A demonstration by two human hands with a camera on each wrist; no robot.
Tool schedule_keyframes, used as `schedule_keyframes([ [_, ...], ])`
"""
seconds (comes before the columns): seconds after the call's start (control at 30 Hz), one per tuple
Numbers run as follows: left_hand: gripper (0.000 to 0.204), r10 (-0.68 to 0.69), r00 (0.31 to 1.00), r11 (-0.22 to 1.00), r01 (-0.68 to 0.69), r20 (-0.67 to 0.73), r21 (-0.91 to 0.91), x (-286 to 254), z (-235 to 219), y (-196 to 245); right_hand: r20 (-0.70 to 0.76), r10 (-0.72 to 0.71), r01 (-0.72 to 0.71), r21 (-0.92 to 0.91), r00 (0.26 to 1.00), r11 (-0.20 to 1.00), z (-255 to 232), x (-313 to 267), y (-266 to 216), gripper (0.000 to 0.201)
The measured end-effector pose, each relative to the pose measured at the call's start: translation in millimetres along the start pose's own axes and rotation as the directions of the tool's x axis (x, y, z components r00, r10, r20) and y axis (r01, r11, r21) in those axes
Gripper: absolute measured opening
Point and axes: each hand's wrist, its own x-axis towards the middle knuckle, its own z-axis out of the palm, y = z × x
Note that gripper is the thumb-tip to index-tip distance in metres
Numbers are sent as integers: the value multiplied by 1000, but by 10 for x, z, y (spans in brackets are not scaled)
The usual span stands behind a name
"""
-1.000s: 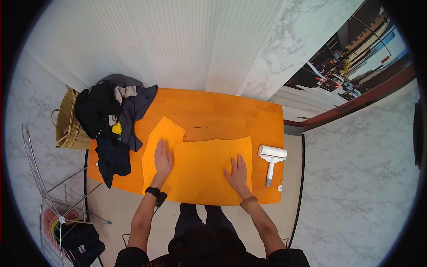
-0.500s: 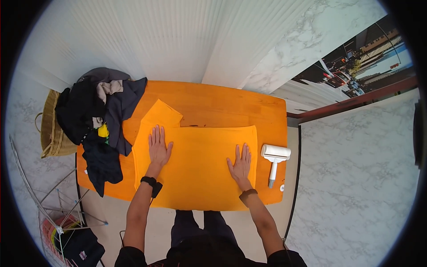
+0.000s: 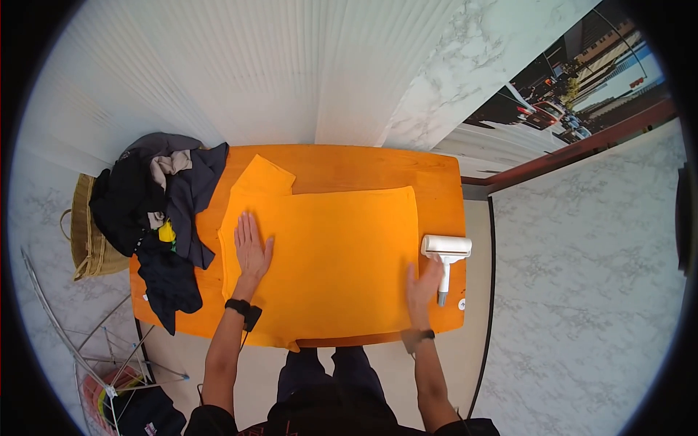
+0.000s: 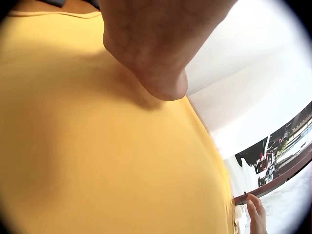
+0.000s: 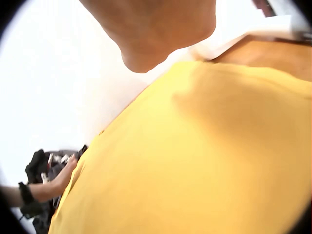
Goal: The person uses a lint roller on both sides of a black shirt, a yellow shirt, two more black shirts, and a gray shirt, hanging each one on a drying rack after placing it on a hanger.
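Flatly laid: orange T-shirt (image 3: 342, 254), plain, mostly smooth, sleeve at far left, on wooden table (image 3: 378, 163); left hand (image 3: 251, 253) resting on it, fingers straight, gripping nothing; right hand (image 3: 422, 289) blurred, fingers extended, beside white lint roller (image 3: 454, 245), contact unclear; dark clothing heap (image 3: 131, 196), wicker basket (image 3: 87, 251) left; ribbed white wall (image 3: 247, 80), street-scene picture (image 3: 585, 80) beyond

Head view: bright, even light; black corners, bluish fringe at the rim; the table's (image 3: 371, 161) edges bow outward. Right hand (image 3: 422, 287) smeared by blur toward 4 o'clock; left hand (image 3: 251, 256) sharper, toward 8. Left wrist view: wall (image 4: 258, 58) overexposed at 2 o'clock; soft shadows on the cloth (image 4: 126, 170) below the hand and at 9. Right wrist view: wall burnt out, 9 to 12 o'clock; diffuse shadow toward 2; overall focus soft.
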Motion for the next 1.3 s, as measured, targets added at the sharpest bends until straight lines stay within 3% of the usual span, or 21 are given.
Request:
schedule_keyframes([
  [0.07,75,-37,999,999,36,17,28,-208,-44,-101,-100,156,-167,-115,983,979,-226,-115,243,59],
  [0.1,75,-62,997,997,61,41,40,-287,-47,-161,-96,153,-163,-101,983,981,-263,-174,399,59],
  [0.17,76,-97,994,994,94,50,62,-377,-66,-239,-45,290,-288,-327,956,900,-191,-220,738,47],
  [0.23,76,-157,968,988,152,197,41,-428,-112,-289,24,304,-285,-288,952,914,-133,-165,969,43],
  [0.27,76,-164,968,986,157,189,52,-415,-159,-298,90,323,-291,-263,942,920,-127,-131,992,40],
  [0.3,77,-161,961,987,151,225,62,-394,-190,-297,92,236,-197,-314,967,929,-113,-106,1004,36],
  [0.33,78,-159,952,987,146,262,68,-379,-211,-291,95,231,-193,-307,968,932,-114,-68,1024,36],
  [0.4,79,-145,962,989,137,231,50,-346,-227,-301,243,375,-343,-164,895,925,-144,40,983,35],
  [0.47,80,-131,971,991,129,200,23,-300,-234,-331,196,360,-357,-50,912,933,-183,82,827,34],
  [0.5,83,-105,981,994,108,165,-13,-266,-249,-350,150,358,-370,62,922,927,-234,95,671,33],
  [0.53,86,-76,989,995,83,129,-50,-227,-263,-379,143,355,-366,59,924,929,-247,80,473,33],
  [0.6,89,-65,990,992,78,126,-95,-140,-294,-445,227,347,-403,284,910,870,-244,19,-178,33],
  [0.67,93,-43,992,988,60,121,-145,-52,-274,-544,445,332,-526,440,832,728,74,-154,-788,34],
  [0.7,96,-21,994,987,38,108,-156,-55,-221,-616,470,258,-496,501,844,709,329,-273,-1105,32],
  [0.73,99,4,995,986,12,96,-166,-34,-195,-699,602,217,-563,473,768,678,238,-270,-1707,32],
  [0.77,99,20,995,983,-3,94,-181,16,-221,-746,432,49,-322,587,901,743,825,-478,-1845,22],
  [0.83,103,-17,981,977,57,192,-206,-12,-258,-753,402,16,-213,449,915,868,647,-460,-2989,27],
  [0.9,105,-12,987,971,49,159,-232,-4,-128,-801,536,67,-289,343,842,894,800,-439,-3650,34],
  [0.97,108,-5,991,968,38,134,-248,-17,7,-829,517,77,-268,304,852,914,1063,-456,-3985,34],
  [1.03,111,-2,997,999,5,73,-41,-20,92,-833,501,95,-257,265,860,930,1269,-438,-4114,35],
  [1.3,114,-57,960,975,113,273,-193,7,-208,-834,465,115,-214,167,878,962,1716,-29,-4218,37],
])
